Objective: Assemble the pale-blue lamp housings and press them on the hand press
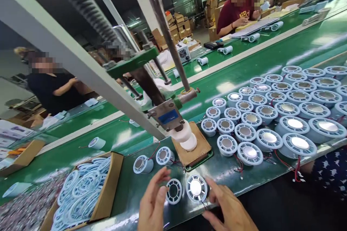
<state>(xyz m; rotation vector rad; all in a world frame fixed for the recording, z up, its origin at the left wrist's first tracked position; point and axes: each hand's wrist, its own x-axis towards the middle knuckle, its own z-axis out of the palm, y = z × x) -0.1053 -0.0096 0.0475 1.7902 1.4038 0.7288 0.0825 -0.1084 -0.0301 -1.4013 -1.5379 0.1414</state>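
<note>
Near the table's front edge a pale blue round housing (197,187) with a silver disc and spokes faces up; my right hand (227,205) curls around its right side, fingers on it, a thin wire below. Left of it sits a similar ring-shaped part (174,191) with a dark centre. My left hand (154,200) is beside that part, thumb and fingers apart, and seems to hold nothing. Behind both, a hand press with a white round head (181,131) stands over a brown pad (204,145).
Several finished-looking blue housings (249,153) with wires cover the right side. Two more (143,164) lie left of the press. A cardboard box (115,184) of blue rings stands at left. A green conveyor (244,65) runs behind; people sit beyond it.
</note>
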